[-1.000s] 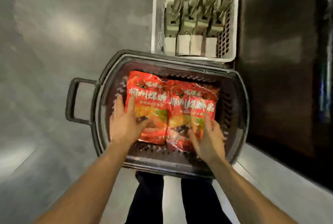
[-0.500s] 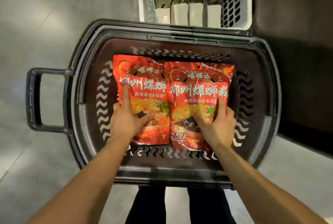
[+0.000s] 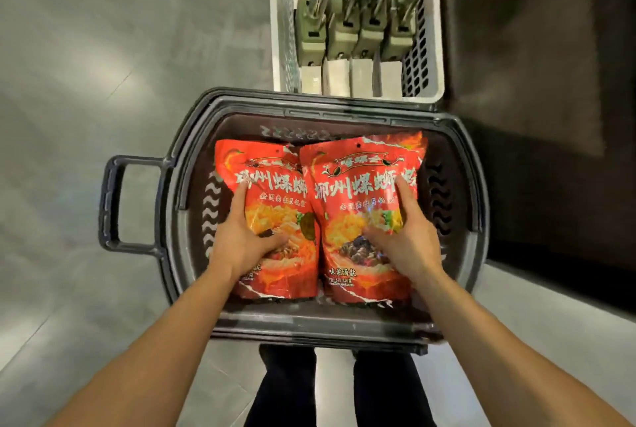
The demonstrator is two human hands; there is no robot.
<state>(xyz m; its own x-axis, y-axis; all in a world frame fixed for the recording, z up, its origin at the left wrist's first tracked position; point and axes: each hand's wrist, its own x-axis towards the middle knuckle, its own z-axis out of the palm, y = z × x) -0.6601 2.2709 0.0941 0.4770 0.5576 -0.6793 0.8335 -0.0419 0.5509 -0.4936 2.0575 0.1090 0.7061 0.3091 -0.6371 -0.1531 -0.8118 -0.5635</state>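
Note:
Two red noodle packets with white Chinese lettering sit side by side over a dark grey plastic basket (image 3: pixel 309 330). My left hand (image 3: pixel 241 241) grips the left packet (image 3: pixel 272 186) at its left edge, thumb across the front. In the same way my right hand (image 3: pixel 409 244) grips the right packet (image 3: pixel 358 192) at its right edge. The right packet's inner edge overlaps the left one slightly. Both packets look raised from the basket's floor, their lower ends near its front rim. The fingers behind the packets are hidden.
The basket has a loop handle (image 3: pixel 110 203) on its left and stands on a grey floor. Behind it is a white slotted crate (image 3: pixel 278 31) holding several green and white cartons (image 3: pixel 347 34). A dark surface (image 3: pixel 533 82) lies to the right. My dark trouser legs (image 3: pixel 285 388) are below.
Both hands have lifted the two packets up from the basket's floor toward me; they now look larger and tilted. The view has pulled back, showing more of the white crate.

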